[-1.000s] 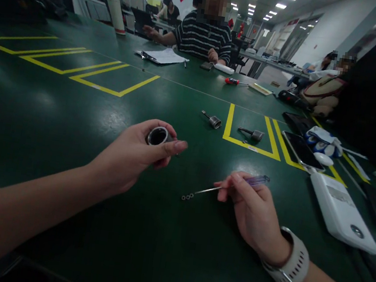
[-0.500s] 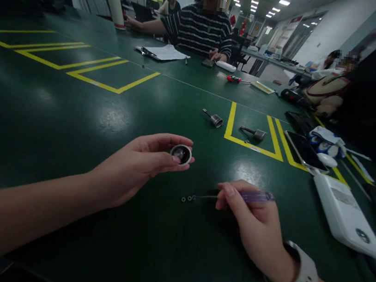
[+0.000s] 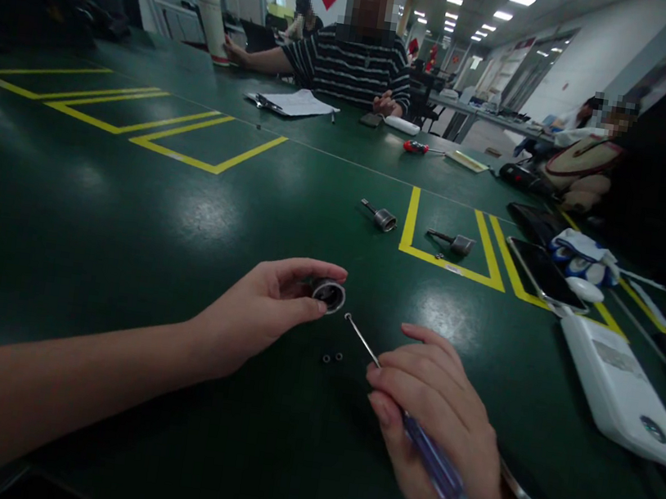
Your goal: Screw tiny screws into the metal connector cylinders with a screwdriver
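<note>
My left hand (image 3: 266, 310) grips a round metal cup-shaped part (image 3: 328, 296) between thumb and fingers, its open mouth tilted toward the right. In my right hand (image 3: 437, 429) is a screwdriver (image 3: 441, 471) with a clear purple handle, its thin shaft pointing up and left. A small nut or ring (image 3: 347, 316) sits at the screwdriver's tip, just short of the cup's mouth and apart from it. Two more small rings (image 3: 332, 358) lie on the green table below the tip.
Two metal cups with shafts, one (image 3: 378, 215) outside and one (image 3: 454, 243) inside a yellow-taped box, lie beyond my hands. A phone (image 3: 546, 274) and a white power bank (image 3: 623, 389) are at the right. Across the table (image 3: 119, 269) sits a person (image 3: 358, 67) near papers (image 3: 297, 102) and a red screwdriver (image 3: 415, 147).
The screwdriver has swung up from the table with one small ring at its tip, toward the cup. My left hand has turned the cup and shifted slightly nearer.
</note>
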`<action>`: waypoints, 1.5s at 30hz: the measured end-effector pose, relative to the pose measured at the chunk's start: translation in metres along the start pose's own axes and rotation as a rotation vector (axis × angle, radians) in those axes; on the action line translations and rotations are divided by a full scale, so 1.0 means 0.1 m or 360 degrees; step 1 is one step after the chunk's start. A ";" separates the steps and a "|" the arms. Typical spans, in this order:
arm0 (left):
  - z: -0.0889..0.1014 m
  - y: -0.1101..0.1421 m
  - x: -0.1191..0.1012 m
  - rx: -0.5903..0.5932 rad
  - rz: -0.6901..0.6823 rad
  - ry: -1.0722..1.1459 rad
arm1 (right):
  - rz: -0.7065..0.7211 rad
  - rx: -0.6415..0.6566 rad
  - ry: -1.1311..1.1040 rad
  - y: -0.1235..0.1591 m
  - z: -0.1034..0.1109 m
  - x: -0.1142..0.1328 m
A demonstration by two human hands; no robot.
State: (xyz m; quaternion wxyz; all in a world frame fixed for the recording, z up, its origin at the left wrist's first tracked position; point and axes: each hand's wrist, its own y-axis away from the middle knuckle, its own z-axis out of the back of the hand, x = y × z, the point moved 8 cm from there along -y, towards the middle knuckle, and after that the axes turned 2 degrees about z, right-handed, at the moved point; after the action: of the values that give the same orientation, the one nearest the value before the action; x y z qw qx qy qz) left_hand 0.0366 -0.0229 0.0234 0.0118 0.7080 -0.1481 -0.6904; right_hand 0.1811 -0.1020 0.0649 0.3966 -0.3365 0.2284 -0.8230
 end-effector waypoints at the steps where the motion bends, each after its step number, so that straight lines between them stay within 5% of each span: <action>1: -0.01 0.00 0.00 0.0009 -0.0014 -0.0014 | 0.0050 -0.0017 0.0015 0.00 0.01 0.03; 26: -0.07 0.05 -0.03 0.0035 -0.0243 -0.0240 | 0.0095 0.0102 0.0058 -0.02 -0.07 0.10; 31: -0.02 0.00 0.01 0.0019 -0.0167 -0.0132 | -0.0431 -0.0233 -0.0585 0.04 0.05 -0.26; 36: 0.03 -0.03 0.04 0.0027 0.0027 -0.0018 | -0.1178 -0.0419 -0.1324 0.18 -0.16 -0.73; 45: 0.04 -0.02 -0.04 -0.0019 -0.0047 0.0128 | -0.1164 -0.0235 -0.1194 0.20 -0.21 -0.75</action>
State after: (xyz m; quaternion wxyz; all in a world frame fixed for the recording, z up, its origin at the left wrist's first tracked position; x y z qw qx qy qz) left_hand 0.0333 -0.0191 0.0268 0.0119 0.7373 -0.1328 -0.6622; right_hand 0.2101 -0.0507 0.0097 0.1132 -0.6927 -0.0042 -0.7123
